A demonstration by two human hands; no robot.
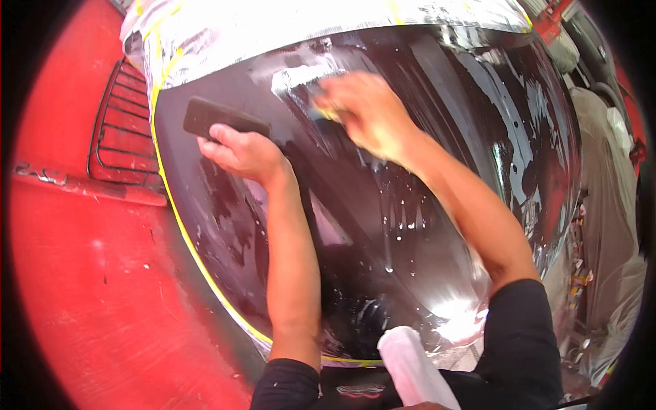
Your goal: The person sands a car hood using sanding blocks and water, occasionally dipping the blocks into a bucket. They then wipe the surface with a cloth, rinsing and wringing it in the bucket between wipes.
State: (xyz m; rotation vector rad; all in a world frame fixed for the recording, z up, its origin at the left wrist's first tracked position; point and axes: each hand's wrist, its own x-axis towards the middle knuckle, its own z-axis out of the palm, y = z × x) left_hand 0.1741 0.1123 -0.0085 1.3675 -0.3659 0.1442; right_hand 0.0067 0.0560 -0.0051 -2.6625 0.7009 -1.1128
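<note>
A dark, wet, glossy curved car window point(437, 157) fills the middle of the view, edged with yellow tape point(198, 256) and masking paper point(273, 27) at the top. My left hand point(242, 154) rests on the glass and grips a flat black block point(222, 117) by its lower edge. My right hand point(365, 109), blurred by motion, presses a small yellowish pad point(322, 109) against the upper glass, where white foam streaks point(301, 72) show. Water runs down the glass below it.
Red car bodywork point(96, 273) lies to the left, with a louvred vent point(123, 130). A white rolled cloth point(413, 369) sticks up near my chest. Plastic sheeting point(605, 205) and clutter hang at the right.
</note>
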